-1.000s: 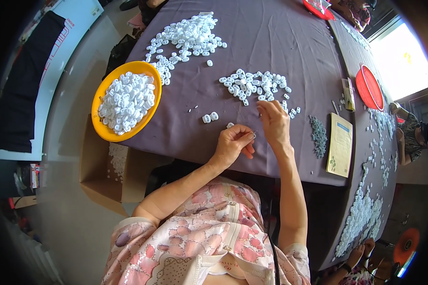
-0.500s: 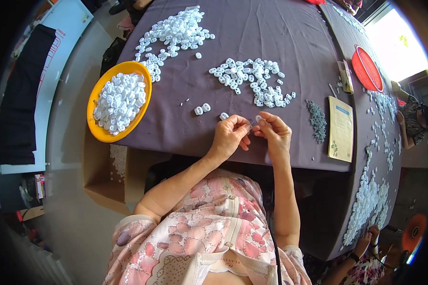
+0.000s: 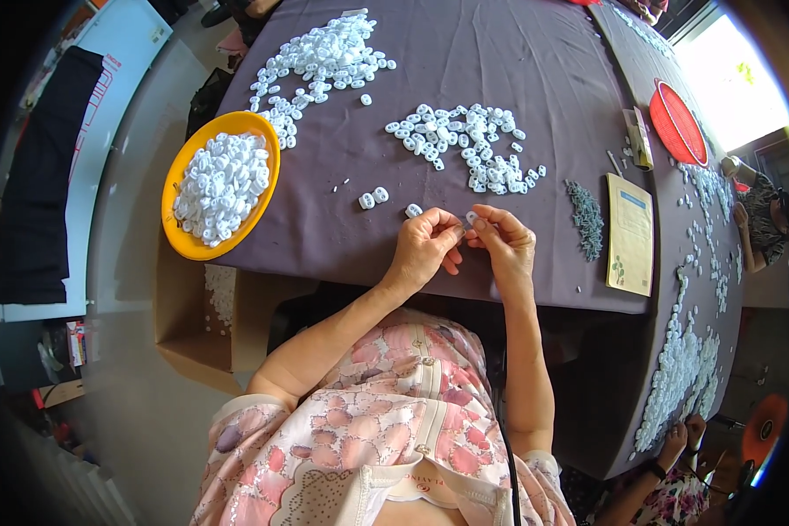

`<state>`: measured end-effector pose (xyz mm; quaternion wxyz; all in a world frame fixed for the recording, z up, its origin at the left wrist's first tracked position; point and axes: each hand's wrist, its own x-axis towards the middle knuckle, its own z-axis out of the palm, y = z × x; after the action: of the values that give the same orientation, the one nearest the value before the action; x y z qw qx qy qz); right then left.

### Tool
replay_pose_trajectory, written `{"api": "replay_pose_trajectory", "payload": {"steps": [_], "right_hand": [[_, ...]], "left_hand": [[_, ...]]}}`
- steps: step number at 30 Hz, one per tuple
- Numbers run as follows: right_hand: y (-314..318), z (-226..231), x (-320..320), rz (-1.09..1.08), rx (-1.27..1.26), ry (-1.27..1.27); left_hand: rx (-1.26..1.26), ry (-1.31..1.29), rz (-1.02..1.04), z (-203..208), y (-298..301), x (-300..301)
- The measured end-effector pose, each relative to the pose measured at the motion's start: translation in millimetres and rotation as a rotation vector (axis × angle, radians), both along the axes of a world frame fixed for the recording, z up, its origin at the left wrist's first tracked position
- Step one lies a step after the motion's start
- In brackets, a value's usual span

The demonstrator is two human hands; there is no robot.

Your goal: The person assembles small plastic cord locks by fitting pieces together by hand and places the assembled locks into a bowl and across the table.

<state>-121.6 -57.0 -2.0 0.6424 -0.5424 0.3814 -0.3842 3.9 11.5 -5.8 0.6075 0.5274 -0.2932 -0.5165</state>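
Near the table's front edge my two hands are close together. Between the thumb and fingertips of my right hand (image 3: pixel 508 250) is a small white oval piece with holes (image 3: pixel 472 216). My left hand (image 3: pixel 422 252) is closed in a pinch right beside it; whatever its fingertips hold is too small to make out. Just beyond the left fingers lies a loose white oval piece (image 3: pixel 413 210), and a pair of similar pieces (image 3: pixel 373 198) sits farther left. A scattered pile of white pieces (image 3: pixel 472 140) spreads ahead of my hands.
An orange bowl (image 3: pixel 174 223) heaped with white pieces sits at the table's left edge, above a cardboard box (image 3: pixel 188 359). Small grey parts (image 3: pixel 585 221) lie right, near a yellow packet (image 3: pixel 629 237). A red basket (image 3: pixel 678 123) is farther right. Another person's hands (image 3: pixel 682 438) touch white pieces lower right.
My right fingertips have shifted slightly left and up with the white oval piece. My left hand stays nearly still.
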Motion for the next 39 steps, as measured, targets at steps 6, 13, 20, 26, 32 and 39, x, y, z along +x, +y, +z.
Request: {"api": "replay_pose_trajectory", "payload": {"steps": [6, 13, 20, 26, 32, 39], "right_hand": [[1.3, 0.5, -1.0, -0.001, -0.042, 0.027], [2.9, 1.9, -1.2, 0.032, -0.105, 0.072], [5.1, -0.2, -1.3, 0.028, -0.202, 0.067], [3.6, -0.2, -1.0, 0.021, -0.16, 0.079], [2.5, -2.0, -1.3, 0.035, -0.183, 0.064], [3.3, -3.1, -3.7, 0.098, -0.217, 0.054]], "left_hand": [[-0.005, 0.019, -0.015, 0.4, -1.2, -0.1], [0.016, 0.031, -0.029, 2.3, -3.3, 0.0], [0.036, 0.068, -0.041, 4.6, -4.9, 0.3], [0.092, 0.066, -0.071, 5.6, -6.1, -0.1], [0.058, 0.054, -0.055, 1.1, -6.9, -0.8], [0.093, 0.122, -0.044, 6.9, -7.5, 0.2]]}}
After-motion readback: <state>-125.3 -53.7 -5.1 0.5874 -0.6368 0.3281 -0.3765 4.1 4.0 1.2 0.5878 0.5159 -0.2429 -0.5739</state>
